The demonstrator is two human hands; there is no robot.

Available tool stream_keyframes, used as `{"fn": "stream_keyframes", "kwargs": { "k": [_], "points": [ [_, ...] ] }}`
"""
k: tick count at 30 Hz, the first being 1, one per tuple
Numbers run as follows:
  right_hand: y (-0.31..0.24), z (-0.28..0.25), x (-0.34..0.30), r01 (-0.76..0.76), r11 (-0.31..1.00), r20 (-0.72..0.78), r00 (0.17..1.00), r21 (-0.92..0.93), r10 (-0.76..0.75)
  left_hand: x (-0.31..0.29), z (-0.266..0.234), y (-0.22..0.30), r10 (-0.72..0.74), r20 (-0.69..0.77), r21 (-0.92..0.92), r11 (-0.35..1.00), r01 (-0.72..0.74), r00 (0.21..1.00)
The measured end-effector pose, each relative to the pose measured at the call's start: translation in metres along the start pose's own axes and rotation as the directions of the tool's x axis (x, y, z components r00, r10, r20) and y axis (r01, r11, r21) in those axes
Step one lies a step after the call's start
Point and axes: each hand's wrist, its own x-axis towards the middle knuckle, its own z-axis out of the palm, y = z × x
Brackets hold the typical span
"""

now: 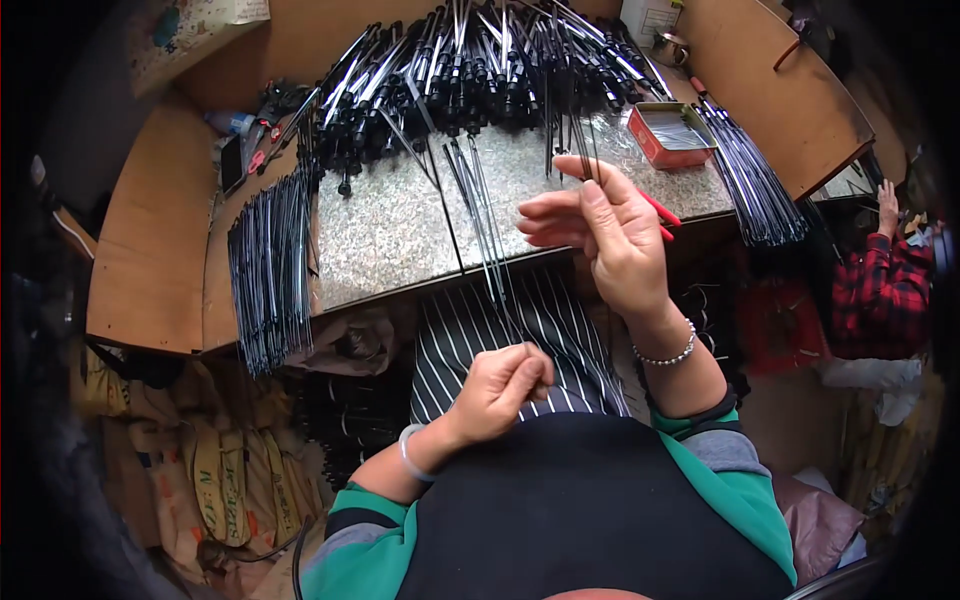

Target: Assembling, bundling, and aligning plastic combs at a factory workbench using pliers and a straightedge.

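Observation:
My left hand is closed in a fist over my lap. Several thin dark umbrella ribs run from the tabletop over its edge down to this fist, their near ends hidden in it. My right hand is raised above the front edge, its thumb and forefinger close together and the other fingers loosely stretched to the left. Thin dark wires rise blurred from the pinch. Behind the right hand show the red handles of a tool, its head hidden. Right of that stands a red box of fine metal pins.
A large heap of umbrella frames covers the back of the speckled table. Bundles of ribs hang over its edge at left and right. A phone and pink scissors lie left. A person's checked sleeve shows far right.

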Motion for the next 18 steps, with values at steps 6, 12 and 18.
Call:
{"fn": "stream_keyframes", "kwargs": {
  "k": [6,12,18],
  "points": [
    [-0.015,0.007,-0.002,-0.084,0.992,0.133,0.989,0.097,0.070,0.029,0.023,-0.001,0.250,0.123,0.202,0.941,-0.271,0.960],
    [-0.044,-0.007,0.009,-0.055,0.995,0.031,0.998,0.085,0.052,0.003,-0.026,-0.035,-0.239,-0.371,-0.060,0.970,0.234,0.897],
    [-0.039,-0.013,0.012,-0.039,0.999,-0.024,0.999,0.027,0.040,0.029,-0.014,-0.029,-0.395,-0.035,-0.538,0.782,0.315,0.918]
  ]
}}
